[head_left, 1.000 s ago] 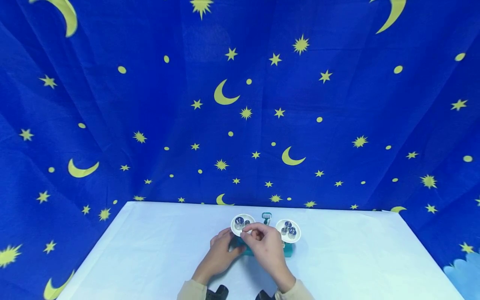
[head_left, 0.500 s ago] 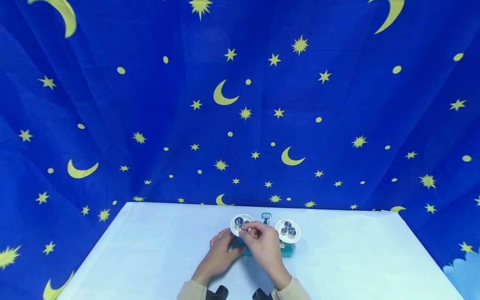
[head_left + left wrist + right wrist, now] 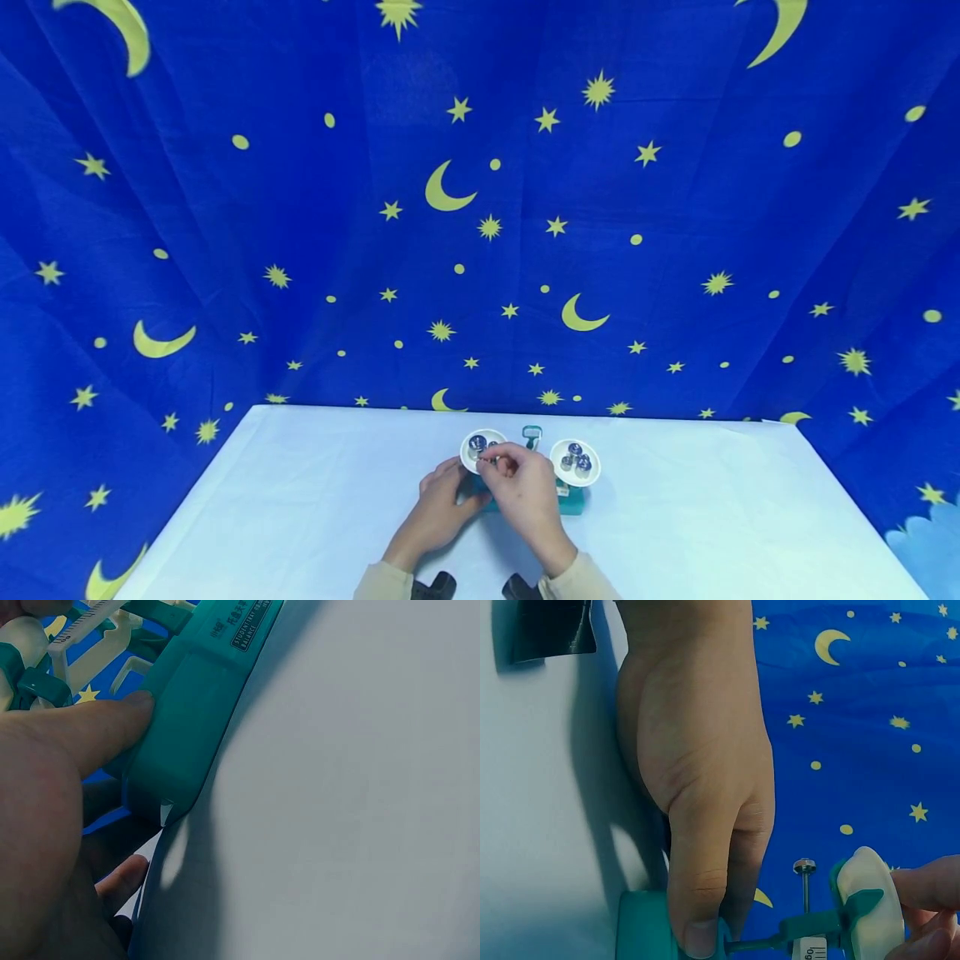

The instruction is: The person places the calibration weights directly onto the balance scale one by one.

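A student balance with a teal base (image 3: 573, 501) stands on the table, its label readable in the left wrist view. My left hand (image 3: 441, 507) grips the base's left end, the thumb (image 3: 112, 729) on its face and the other fingers round behind. Over the left white pan (image 3: 467, 460) my right hand (image 3: 527, 492) pinches what looks like a small metal weight, mostly hidden by the thumb and forefinger. A larger metal weight (image 3: 477, 444) sits in that pan. Metal weights (image 3: 583, 463) stand in the right pan (image 3: 595, 472). In the right wrist view, right-hand fingers (image 3: 930, 885) are at the pan's edge.
The balance stands on a white-covered table (image 3: 712, 500). Behind it hangs a blue cloth (image 3: 360, 250) with yellow moons and stars. A teal upright piece (image 3: 532, 435) rises between the pans. Black wrist mounts (image 3: 435, 586) sit at both cuffs.
My right hand has shifted very slightly left over the left pan, its fingers still pinched. The left hand keeps its grip on the base. The weights in the right pan look unmoved.
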`<state>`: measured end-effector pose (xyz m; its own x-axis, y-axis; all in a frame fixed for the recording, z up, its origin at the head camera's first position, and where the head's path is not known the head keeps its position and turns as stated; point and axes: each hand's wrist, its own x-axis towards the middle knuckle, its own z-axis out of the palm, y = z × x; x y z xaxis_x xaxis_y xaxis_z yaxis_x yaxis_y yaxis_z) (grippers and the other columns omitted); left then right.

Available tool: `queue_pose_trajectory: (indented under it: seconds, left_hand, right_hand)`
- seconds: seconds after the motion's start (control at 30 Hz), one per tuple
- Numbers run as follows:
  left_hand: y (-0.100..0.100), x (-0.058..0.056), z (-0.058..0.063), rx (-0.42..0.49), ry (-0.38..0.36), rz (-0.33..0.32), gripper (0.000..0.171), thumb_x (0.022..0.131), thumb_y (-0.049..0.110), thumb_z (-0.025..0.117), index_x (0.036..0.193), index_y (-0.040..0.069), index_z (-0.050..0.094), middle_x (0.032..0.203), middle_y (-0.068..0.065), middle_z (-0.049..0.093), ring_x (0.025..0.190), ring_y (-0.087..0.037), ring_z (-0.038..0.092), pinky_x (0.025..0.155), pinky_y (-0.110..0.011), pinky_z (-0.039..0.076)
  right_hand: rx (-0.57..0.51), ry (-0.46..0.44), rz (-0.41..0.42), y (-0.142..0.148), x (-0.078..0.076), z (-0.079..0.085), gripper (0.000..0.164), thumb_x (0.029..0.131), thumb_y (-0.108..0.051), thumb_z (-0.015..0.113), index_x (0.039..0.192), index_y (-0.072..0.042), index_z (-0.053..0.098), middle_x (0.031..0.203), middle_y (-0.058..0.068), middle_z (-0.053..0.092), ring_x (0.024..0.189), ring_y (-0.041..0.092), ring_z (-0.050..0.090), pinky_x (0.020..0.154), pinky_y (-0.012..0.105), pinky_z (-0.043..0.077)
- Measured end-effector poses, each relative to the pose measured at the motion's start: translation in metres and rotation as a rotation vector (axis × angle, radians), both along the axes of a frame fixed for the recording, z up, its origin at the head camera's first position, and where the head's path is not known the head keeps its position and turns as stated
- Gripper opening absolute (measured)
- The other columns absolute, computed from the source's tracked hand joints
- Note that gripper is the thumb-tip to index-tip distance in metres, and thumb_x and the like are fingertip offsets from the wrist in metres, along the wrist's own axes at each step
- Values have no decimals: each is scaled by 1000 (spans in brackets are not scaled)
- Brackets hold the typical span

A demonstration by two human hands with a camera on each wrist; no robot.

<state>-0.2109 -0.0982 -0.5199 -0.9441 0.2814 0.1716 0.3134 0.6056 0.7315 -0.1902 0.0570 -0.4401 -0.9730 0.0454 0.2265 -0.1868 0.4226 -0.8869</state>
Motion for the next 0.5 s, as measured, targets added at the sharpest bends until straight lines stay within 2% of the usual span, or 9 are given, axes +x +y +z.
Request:
queue_pose_trajectory:
  seconds: [0.5]
  left_hand:
    - [0,0,0,-2,7,-1,66,94,45,66,145,4,52,142,-11,59,139,-37,42,111,-67,22]
  right_hand:
    - [36,7,-11,-1,0,0,6,83,-10,78,89,-11,77,58,-9,50,49,3,41,45,18,30]
